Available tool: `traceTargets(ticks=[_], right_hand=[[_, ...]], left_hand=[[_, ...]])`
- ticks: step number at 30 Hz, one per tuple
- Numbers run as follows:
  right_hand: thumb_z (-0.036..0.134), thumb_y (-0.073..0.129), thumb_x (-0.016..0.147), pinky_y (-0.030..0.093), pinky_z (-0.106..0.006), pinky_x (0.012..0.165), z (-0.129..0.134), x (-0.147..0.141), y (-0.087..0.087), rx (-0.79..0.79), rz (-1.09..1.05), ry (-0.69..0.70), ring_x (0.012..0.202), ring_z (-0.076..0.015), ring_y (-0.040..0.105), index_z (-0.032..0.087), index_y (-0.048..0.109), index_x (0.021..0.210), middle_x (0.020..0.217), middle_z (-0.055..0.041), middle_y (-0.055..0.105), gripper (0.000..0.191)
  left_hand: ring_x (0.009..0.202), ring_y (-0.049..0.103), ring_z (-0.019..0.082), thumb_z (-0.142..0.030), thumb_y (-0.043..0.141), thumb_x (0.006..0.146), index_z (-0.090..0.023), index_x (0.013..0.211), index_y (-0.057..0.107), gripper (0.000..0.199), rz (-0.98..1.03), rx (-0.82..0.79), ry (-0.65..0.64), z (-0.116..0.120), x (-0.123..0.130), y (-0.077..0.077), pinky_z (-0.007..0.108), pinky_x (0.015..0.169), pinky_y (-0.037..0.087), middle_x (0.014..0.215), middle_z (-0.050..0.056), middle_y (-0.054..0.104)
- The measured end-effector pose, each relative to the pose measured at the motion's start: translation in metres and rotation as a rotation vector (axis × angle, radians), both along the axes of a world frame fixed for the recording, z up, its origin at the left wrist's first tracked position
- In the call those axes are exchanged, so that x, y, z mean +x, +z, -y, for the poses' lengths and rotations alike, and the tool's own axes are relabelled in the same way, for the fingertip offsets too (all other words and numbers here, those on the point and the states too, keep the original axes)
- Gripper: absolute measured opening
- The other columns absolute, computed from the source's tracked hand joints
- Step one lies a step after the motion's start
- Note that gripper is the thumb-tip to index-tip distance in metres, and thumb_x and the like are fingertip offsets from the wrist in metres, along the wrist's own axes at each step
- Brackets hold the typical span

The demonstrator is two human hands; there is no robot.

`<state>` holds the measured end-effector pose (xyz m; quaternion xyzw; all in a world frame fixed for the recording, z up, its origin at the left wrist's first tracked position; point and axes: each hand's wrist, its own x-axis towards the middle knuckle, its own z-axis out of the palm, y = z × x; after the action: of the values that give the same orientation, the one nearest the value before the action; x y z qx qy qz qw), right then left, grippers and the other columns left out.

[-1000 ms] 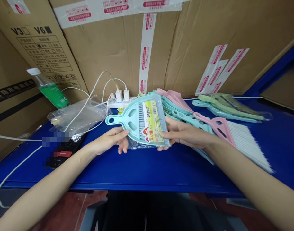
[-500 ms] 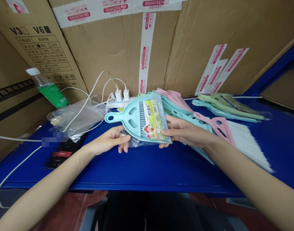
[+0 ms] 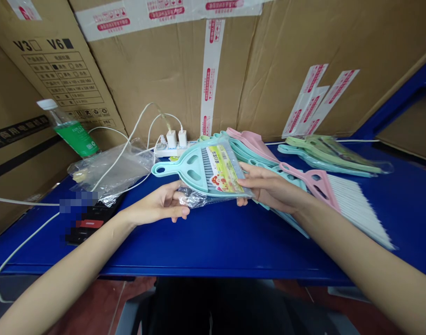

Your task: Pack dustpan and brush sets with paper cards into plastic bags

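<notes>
A light-blue dustpan (image 3: pixel 193 173) with a grey-bristled brush (image 3: pixel 208 170) nested in it is held over the table, in a clear plastic bag (image 3: pixel 193 197) with a printed yellow and white label card (image 3: pixel 225 170). My right hand (image 3: pixel 268 186) grips the right end of this set, thumb on top and fingers underneath. At the lower left edge, my left hand (image 3: pixel 160 204) has its fingers curled at the loose crinkled plastic, partly hidden behind it, with the thumb lower down. The dustpan's handle points left, clear of both hands.
Behind my right hand lie more blue dustpans, a pink dustpan (image 3: pixel 251 139) and a pink brush (image 3: pixel 312 184) with white bristles. Bagged green sets (image 3: pixel 331 151) lie farther right. Left are a bottle (image 3: pixel 75 135), empty plastic, cables and a power strip (image 3: pixel 165 151). Cardboard boxes (image 3: pixel 164 79) wall the back.
The bagged set has tilted, its right end turning slightly down and toward the right. My left thumb has come down off the dustpan's edge, and the loose plastic there has bunched up.
</notes>
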<state>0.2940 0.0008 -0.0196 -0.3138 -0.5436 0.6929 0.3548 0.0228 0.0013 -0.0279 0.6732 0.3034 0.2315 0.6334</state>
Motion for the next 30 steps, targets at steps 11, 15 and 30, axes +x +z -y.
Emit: traceTargets(ticks=[11, 15, 30], right_hand=[[0.015, 0.061, 0.076, 0.052, -0.023, 0.049, -0.0026, -0.0017, -0.0004, -0.021, -0.085, -0.078, 0.050, -0.0118, 0.063, 0.018, 0.059, 0.099, 0.072, -0.0007, 0.069, 0.023], [0.016, 0.061, 0.077, 0.052, -0.024, 0.049, -0.0037, -0.0011, -0.0024, -0.018, -0.082, -0.076, 0.051, -0.0125, 0.062, 0.018, 0.059, 0.103, 0.076, -0.0018, 0.069, 0.026], [0.017, 0.057, 0.079, 0.052, -0.025, 0.052, -0.0028, -0.0011, -0.0030, 0.047, -0.060, -0.069, 0.055, -0.0140, 0.062, 0.020, 0.055, 0.119, 0.075, -0.0019, 0.067, 0.040]], left_hand=[[0.060, 0.052, 0.008, -0.038, 0.071, 0.079, -0.015, 0.107, 0.060, 0.038, -0.081, 0.092, 0.007, 0.0010, 0.0008, 0.0068, 0.019, 0.051, 0.044, 0.068, -0.004, 0.057], [0.059, 0.052, 0.008, -0.041, 0.070, 0.079, -0.015, 0.103, 0.065, 0.036, -0.120, 0.133, 0.009, 0.0004, 0.0010, 0.0089, 0.020, 0.053, 0.044, 0.067, -0.003, 0.058], [0.057, 0.050, 0.007, -0.038, 0.072, 0.076, -0.016, 0.087, 0.074, 0.024, -0.160, 0.142, 0.028, -0.0016, 0.0007, 0.0077, 0.018, 0.052, 0.043, 0.073, 0.001, 0.069]])
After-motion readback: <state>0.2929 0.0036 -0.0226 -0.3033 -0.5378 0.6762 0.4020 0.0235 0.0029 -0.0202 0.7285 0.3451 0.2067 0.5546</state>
